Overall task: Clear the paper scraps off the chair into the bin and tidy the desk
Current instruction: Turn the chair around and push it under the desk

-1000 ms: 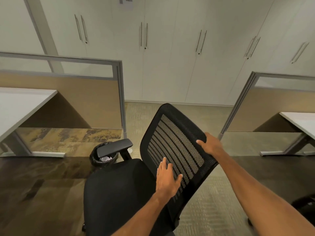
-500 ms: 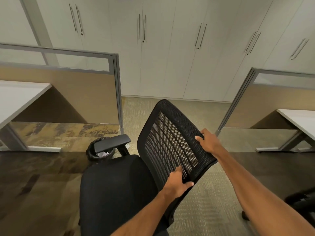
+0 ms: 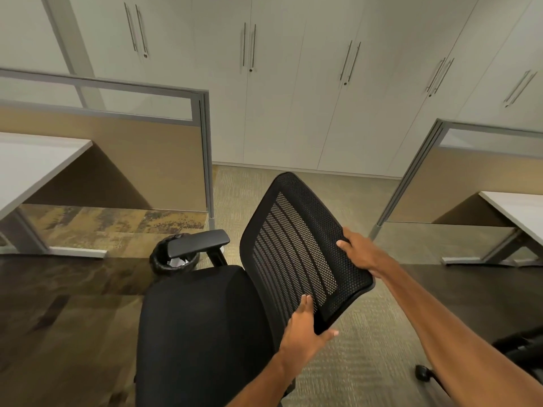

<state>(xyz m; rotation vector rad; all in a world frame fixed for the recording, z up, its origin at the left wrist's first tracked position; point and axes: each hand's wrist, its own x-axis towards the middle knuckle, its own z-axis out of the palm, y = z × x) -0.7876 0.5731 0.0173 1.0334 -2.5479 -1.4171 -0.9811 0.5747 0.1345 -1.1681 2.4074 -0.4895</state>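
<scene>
A black office chair [image 3: 199, 333] with a mesh backrest [image 3: 296, 245] stands in front of me; no scraps show on its seat. My left hand [image 3: 307, 324] grips the near edge of the backrest, fingers on the mesh and thumb behind. My right hand [image 3: 360, 252] holds the backrest's top edge at the right. A small black bin [image 3: 164, 261] with white paper scraps [image 3: 176, 262] inside sits on the floor behind the chair's left armrest [image 3: 197, 243], which partly hides it. A white desk [image 3: 35, 165] is at the left.
A cubicle partition [image 3: 202, 148] rises behind the bin and another [image 3: 411, 183] at the right, with a second white desk [image 3: 520, 210] beyond it. White cabinets [image 3: 293, 83] line the far wall. Another chair's base and caster [image 3: 423, 373] sit at the lower right.
My left hand slid from flat on the mesh down to the backrest's near edge and closed on it. The chair has turned slightly under both hands; my view shifted a little.
</scene>
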